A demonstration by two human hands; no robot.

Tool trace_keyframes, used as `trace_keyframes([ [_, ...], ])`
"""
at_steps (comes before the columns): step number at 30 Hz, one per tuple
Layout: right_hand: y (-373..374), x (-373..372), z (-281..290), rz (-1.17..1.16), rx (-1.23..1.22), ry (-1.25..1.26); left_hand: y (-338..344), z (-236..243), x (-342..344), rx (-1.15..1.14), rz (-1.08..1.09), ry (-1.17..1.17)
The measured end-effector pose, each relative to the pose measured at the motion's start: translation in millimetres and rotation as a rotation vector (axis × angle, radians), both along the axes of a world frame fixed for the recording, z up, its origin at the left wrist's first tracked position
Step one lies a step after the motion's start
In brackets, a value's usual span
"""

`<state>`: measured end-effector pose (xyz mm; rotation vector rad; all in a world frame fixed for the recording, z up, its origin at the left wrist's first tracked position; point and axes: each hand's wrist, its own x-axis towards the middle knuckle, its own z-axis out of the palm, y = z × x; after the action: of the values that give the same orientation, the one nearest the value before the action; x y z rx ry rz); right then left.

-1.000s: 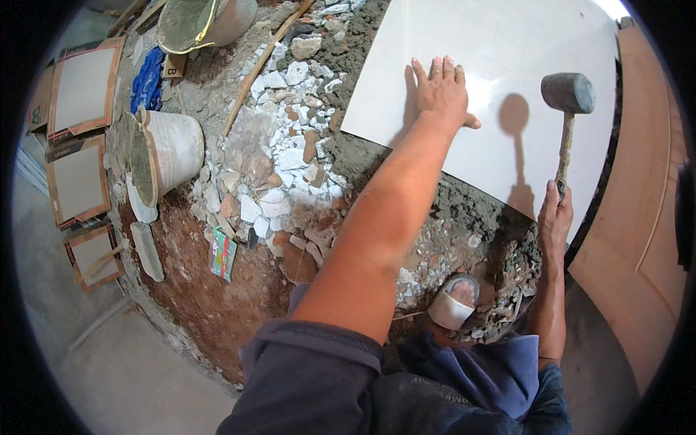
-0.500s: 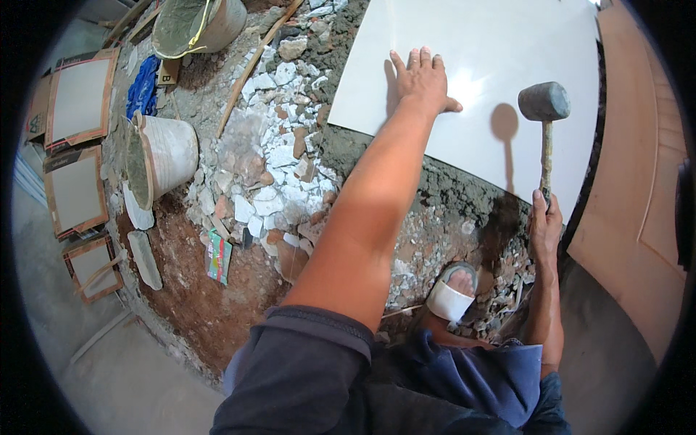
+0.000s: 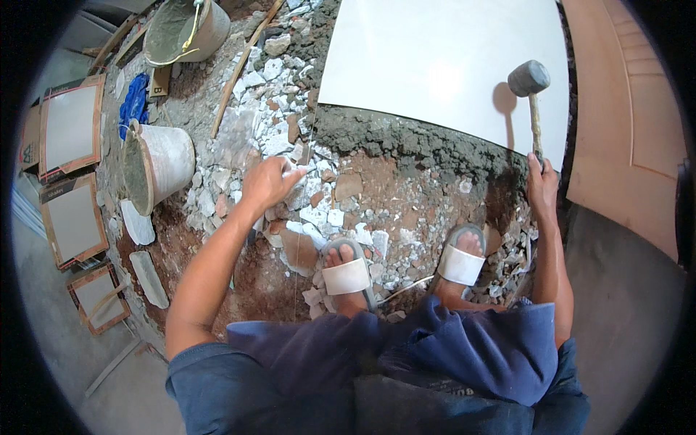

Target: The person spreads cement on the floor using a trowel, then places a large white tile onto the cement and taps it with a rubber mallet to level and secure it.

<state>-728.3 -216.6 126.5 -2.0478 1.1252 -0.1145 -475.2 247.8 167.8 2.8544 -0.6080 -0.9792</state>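
Note:
My right hand is closed round the handle of a rubber mallet. Its dark head is raised above a large white tile, on which its shadow falls. The tile lies on rough grey mortar that shows along its near edge. To the left of the tile, my left hand is over the rubble with its fingers bent together. Their tips meet at a thin string running from near the tile's left corner toward me; the exact grip is small and hard to see.
Broken white rubble covers the ground on the left, with a wooden stick across it. Two mortar buckets, one near and one far, lean there. Boxed tiles stand at far left; a brown panel is at right.
My left hand has come off the tile, moving left and nearer to me, to the string. The mallet stays raised in my right hand, slightly further left in the picture.

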Motion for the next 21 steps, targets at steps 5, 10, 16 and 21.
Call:
trace_keyframes([
  [5,5.8,8.9,-4.3,-0.038,0.006,-0.065,21.7,-31.2,-48.4,0.072,0.139,0.144],
  [10,12.0,11.8,-3.8,-0.044,0.088,-0.093,49.9,-66.0,-57.3,-0.171,0.275,0.197],
  [16,12.9,10.8,-5.4,-0.026,0.102,-0.068,122.0,-48.7,-24.6,-0.244,0.429,0.006],
  [21,7.4,8.2,-17.9,-0.017,0.120,-0.080,118.9,-44.3,-18.5,-0.196,0.411,0.039],
])
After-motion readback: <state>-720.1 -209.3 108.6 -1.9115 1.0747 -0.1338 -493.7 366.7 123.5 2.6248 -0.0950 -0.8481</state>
